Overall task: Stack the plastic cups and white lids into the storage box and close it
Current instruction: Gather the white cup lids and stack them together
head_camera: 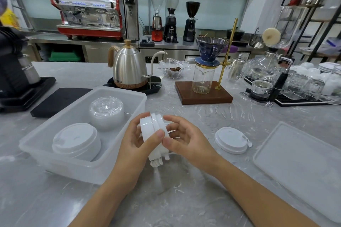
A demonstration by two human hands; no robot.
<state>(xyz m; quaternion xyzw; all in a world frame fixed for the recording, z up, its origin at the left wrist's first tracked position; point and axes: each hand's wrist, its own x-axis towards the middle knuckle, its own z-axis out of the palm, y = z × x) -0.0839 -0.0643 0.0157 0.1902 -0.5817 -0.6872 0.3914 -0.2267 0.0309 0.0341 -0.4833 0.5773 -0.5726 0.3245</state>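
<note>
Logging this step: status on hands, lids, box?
Left hand and right hand both grip a bunch of white lids beside the open storage box. One loose lid on counter. Box cover off, far right.

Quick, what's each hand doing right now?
Left hand: fingers curled round the stack of white lids.
Right hand: fingers pinching the same stack.
</note>
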